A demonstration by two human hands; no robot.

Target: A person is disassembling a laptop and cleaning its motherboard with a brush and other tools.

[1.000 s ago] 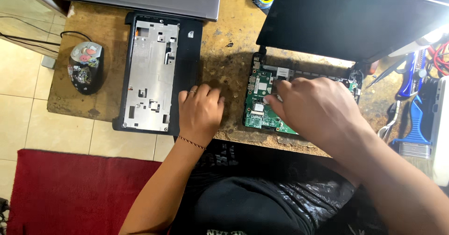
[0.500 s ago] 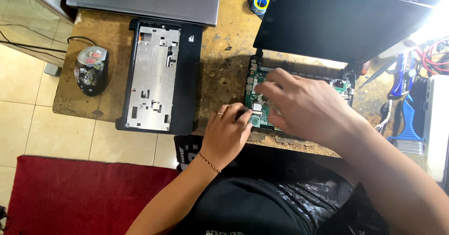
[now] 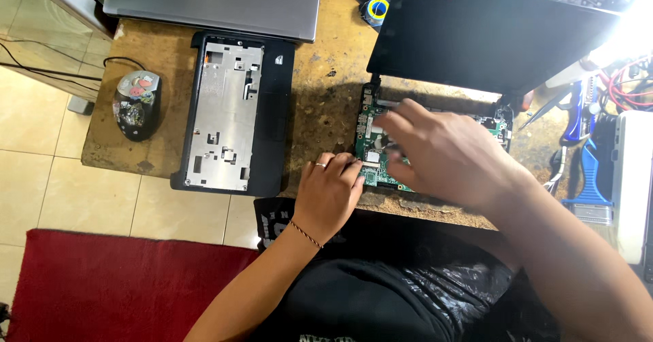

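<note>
The green circuit board [image 3: 373,158] sits bare inside the open base of a small black laptop [image 3: 476,36], so the machine is already stripped: its keyboard-side cover [image 3: 231,114], a black frame with a grey metal plate, lies off to the far side of the left hand, well apart on the bench [image 3: 326,90]. By my reading the opening-up is done and the work on the board itself is under way; nothing shows the board lifted free of its base, and no reassembly has begun

The board lies directly under the fingers [image 3: 391,114] of the right hand [image 3: 449,155], which are spread and pressed down across its upper part; whether they pinch any small piece I cannot tell, since the hand hides it. The left hand [image 3: 330,192] rests at the board's near left corner, its fingers curled with the tips touching the edge, holding nothing that can be seen

Beyond the left fingers stand a sticker-covered mouse [image 3: 138,104] and a closed grey laptop [image 3: 214,2]; past the right wrist lie blue-handled tools [image 3: 588,178]
</note>
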